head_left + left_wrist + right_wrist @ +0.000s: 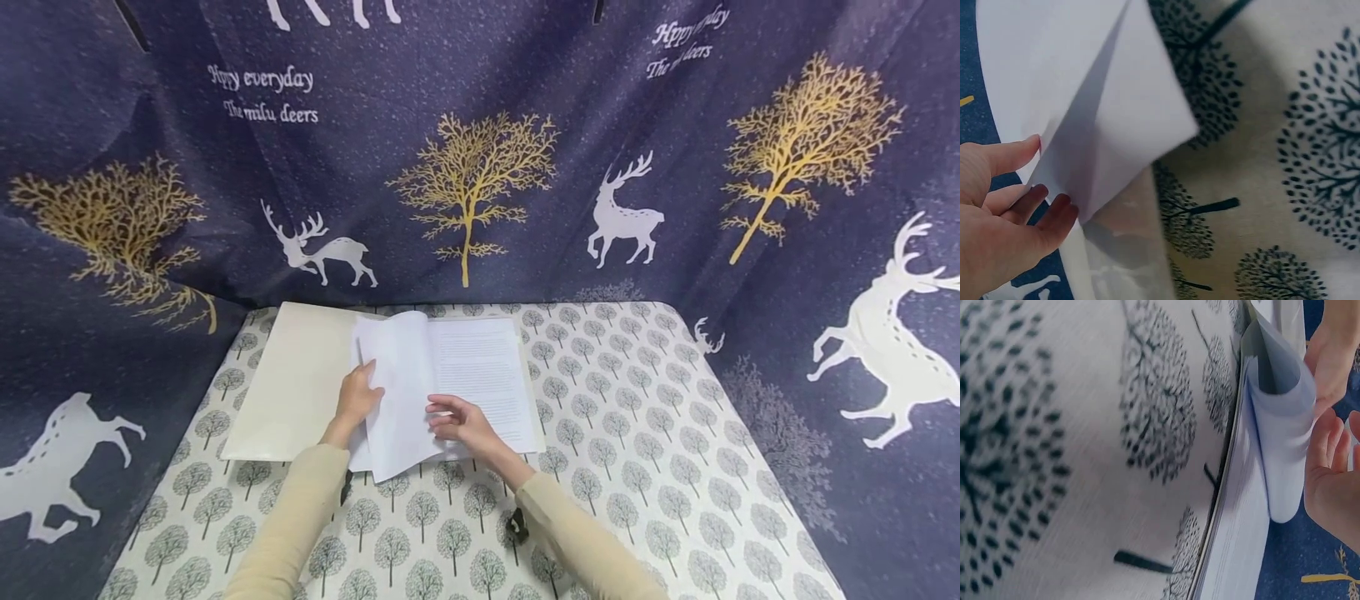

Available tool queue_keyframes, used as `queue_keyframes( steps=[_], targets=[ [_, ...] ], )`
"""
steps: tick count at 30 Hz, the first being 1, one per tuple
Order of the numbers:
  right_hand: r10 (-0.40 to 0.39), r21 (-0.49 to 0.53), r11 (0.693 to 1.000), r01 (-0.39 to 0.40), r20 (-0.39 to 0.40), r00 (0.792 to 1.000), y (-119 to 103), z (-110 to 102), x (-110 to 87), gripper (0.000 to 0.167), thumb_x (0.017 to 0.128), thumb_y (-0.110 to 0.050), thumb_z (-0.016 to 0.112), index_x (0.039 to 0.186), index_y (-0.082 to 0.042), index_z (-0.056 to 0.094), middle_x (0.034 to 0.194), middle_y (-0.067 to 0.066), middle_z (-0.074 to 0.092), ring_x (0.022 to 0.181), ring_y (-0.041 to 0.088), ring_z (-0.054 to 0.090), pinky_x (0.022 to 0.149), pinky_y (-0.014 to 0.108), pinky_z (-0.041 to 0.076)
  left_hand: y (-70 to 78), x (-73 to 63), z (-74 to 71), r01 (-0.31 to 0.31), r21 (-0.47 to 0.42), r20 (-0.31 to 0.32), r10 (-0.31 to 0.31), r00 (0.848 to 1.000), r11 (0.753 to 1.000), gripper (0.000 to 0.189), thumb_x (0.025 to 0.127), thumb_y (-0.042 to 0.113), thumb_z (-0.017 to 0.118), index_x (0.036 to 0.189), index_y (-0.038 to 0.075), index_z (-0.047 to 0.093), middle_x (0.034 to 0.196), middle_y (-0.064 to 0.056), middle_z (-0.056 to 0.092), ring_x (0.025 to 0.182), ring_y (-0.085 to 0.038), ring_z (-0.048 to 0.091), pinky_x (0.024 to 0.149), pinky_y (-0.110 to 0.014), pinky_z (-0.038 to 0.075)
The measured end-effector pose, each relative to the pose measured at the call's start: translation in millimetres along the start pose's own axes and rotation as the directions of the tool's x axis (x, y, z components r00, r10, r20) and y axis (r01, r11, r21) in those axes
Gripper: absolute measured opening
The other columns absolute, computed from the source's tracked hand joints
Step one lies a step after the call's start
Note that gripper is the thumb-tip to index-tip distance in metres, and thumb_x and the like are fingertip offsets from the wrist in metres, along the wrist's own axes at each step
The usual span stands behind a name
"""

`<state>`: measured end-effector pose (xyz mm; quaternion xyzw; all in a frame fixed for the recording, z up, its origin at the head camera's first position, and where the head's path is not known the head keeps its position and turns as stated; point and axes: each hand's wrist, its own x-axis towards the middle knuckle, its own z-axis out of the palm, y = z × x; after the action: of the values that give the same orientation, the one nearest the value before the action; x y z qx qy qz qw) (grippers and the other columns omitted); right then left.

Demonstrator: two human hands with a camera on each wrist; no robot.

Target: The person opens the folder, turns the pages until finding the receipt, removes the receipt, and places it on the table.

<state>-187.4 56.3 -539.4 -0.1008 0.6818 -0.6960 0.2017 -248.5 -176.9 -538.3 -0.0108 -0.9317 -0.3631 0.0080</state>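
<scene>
A white folder [296, 375] lies spread flat on the table, a stack of printed sheets [480, 375] on its right side. White paper [397, 392] is turned over to the left, its back blank and its fold curving up from the stack. My left hand [358, 396] pinches the turned paper by its left edge, thumb on one face and fingers at the other, as the left wrist view shows. My right hand [459, 418] hovers over the fold with fingers loosely bent and nothing in them. In the right wrist view, its fingertips are close beside the curled paper [1285, 425].
A pale cloth printed with trees [600, 450] covers the table and shows to the right and in front of the folder. Behind and at both sides hangs a dark blue curtain [525, 242] with deer and golden trees.
</scene>
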Motion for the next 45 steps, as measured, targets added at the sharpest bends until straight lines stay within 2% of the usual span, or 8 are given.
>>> queue_keyframes(
  steps=[5,12,17,19,24,31,39,45],
  targets=[
    [-0.025,-0.045,0.999,0.025,0.004,1.000,3.2,-9.4,5.4,0.059,0.084,0.007,0.060,0.141,-0.004,0.048,0.135,0.022,0.057,0.112,0.031,0.063,0.093,0.035,0.057,-5.3,-0.9,-0.3,0.029,-0.005,-0.008,-0.029,1.000,1.000,0.063,0.085,-0.003,0.058,0.142,-0.015,0.035,0.145,-0.039,0.037,0.137,-0.054,0.034,0.116,-0.058,0.030],
    [-0.033,-0.107,0.994,0.029,-0.035,0.999,2.7,-30.1,14.2,0.059,0.084,0.007,0.059,0.141,-0.003,0.047,0.135,0.025,0.055,0.117,0.041,0.059,0.093,0.038,0.057,-14.6,-2.6,2.2,0.026,0.178,-0.119,-0.005,0.993,0.984,0.056,0.085,0.001,0.063,0.135,-0.016,0.045,0.139,-0.037,0.046,0.127,-0.053,0.045,0.110,-0.059,0.036],
    [-0.031,-0.136,0.991,0.013,-0.133,0.991,3.9,-54.5,24.3,0.056,0.085,0.007,0.059,0.139,-0.004,0.049,0.134,0.022,0.058,0.120,0.037,0.058,0.097,0.035,0.055,-17.1,-5.5,1.1,0.065,0.199,-0.112,-0.044,0.993,0.978,0.051,0.089,0.006,0.062,0.136,-0.009,0.048,0.143,-0.032,0.045,0.133,-0.050,0.039,0.115,-0.068,0.020],
    [-0.034,-0.147,0.989,0.005,-0.194,0.980,4.2,-65.3,28.5,0.055,0.085,0.007,0.059,0.138,-0.004,0.051,0.133,0.020,0.059,0.121,0.035,0.058,0.101,0.035,0.053,-18.6,-6.0,1.0,0.069,0.194,-0.108,-0.048,0.993,0.979,0.048,0.091,0.008,0.060,0.136,-0.006,0.049,0.145,-0.030,0.045,0.136,-0.049,0.037,0.116,-0.071,0.013],
    [-0.051,-0.195,0.981,-0.016,-0.332,0.942,6.7,-88.0,38.9,0.054,0.083,0.009,0.058,0.135,-0.004,0.053,0.131,0.019,0.062,0.122,0.034,0.059,0.107,0.039,0.048,-23.0,-7.3,1.8,0.057,0.214,-0.122,-0.031,0.992,0.975,0.043,0.093,0.011,0.060,0.132,-0.005,0.054,0.143,-0.031,0.046,0.135,-0.050,0.038,0.115,-0.072,0.012],
    [-0.084,-0.220,0.975,-0.008,-0.406,0.910,10.9,-105.2,48.6,0.045,0.091,0.006,0.054,0.135,0.003,0.050,0.130,0.026,0.059,0.122,0.039,0.056,0.109,0.043,0.046,-28.0,-13.5,6.3,0.041,0.268,-0.114,-0.010,0.993,0.963,0.036,0.097,0.015,0.054,0.126,-0.006,0.058,0.147,-0.034,0.038,0.136,-0.052,0.035,0.114,-0.073,0.014],
    [-0.103,-0.220,0.975,-0.021,-0.539,0.836,7.5,-118.7,57.8,0.040,0.094,-0.006,0.058,0.133,0.004,0.053,0.128,0.026,0.059,0.120,0.038,0.056,0.109,0.043,0.045,-33.2,-18.4,8.9,0.028,0.269,-0.054,-0.014,0.998,0.963,0.074,0.089,0.054,0.062,0.140,0.002,0.048,0.156,-0.035,0.018,0.144,-0.059,0.008,0.109,-0.078,-0.009],
    [-0.080,-0.186,0.982,-0.028,-0.547,0.833,4.2,-134.6,65.4,0.053,0.091,-0.013,0.065,0.139,-0.002,0.047,0.137,0.022,0.054,0.128,0.035,0.050,0.113,0.044,0.040,-42.1,-20.0,10.7,0.034,0.225,0.033,-0.043,0.999,0.974,0.092,0.081,0.062,0.067,0.149,0.009,0.036,0.159,-0.035,-0.004,0.143,-0.060,-0.011,0.108,-0.077,-0.017]
  ],
)
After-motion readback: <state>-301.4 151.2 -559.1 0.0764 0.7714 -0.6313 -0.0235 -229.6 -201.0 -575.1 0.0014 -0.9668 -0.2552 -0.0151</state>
